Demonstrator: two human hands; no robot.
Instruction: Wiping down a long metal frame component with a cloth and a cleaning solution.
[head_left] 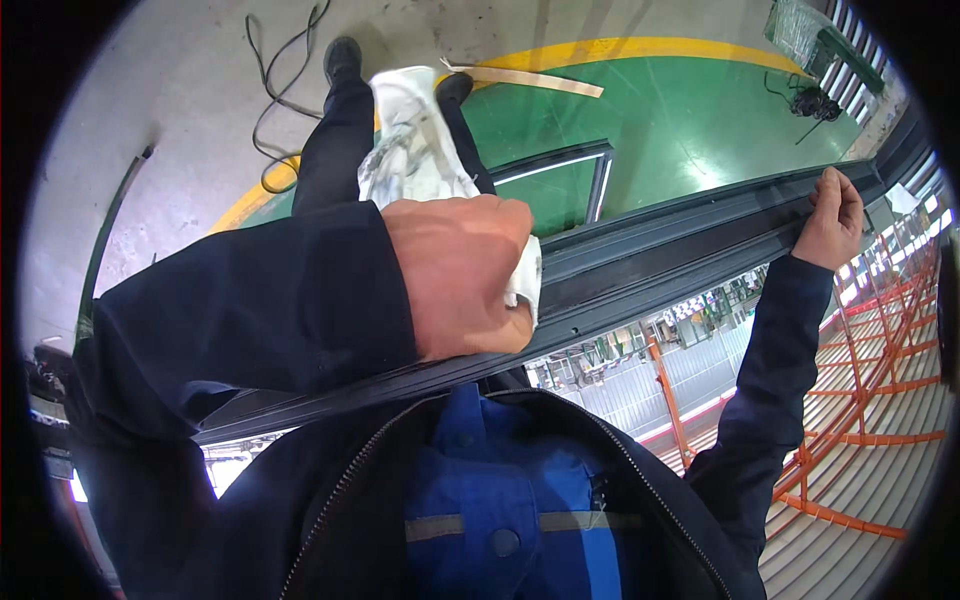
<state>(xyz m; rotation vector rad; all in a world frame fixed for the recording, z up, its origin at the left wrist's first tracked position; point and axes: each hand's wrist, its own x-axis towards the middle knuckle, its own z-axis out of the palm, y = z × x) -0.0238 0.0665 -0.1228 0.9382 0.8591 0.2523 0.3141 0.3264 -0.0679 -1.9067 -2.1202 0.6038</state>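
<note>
My left hand is closed round a white cloth with grey smudges. The cloth spreads out beyond the knuckles, and a white fold also shows at the fingertips. Under this hand runs a long dark metal profile, slanting from lower left to upper right; the hand hides part of it. Near the profile's far right end is my right hand, thumb and fingers drawn together at its edge. What those fingers grip, if anything, cannot be made out.
Two dark-trousered legs show beyond the profile. On the green and grey floor lie a corner-shaped frame piece, a flat strip and a black cable. Orange beams appear at right, a dark bundle at upper right.
</note>
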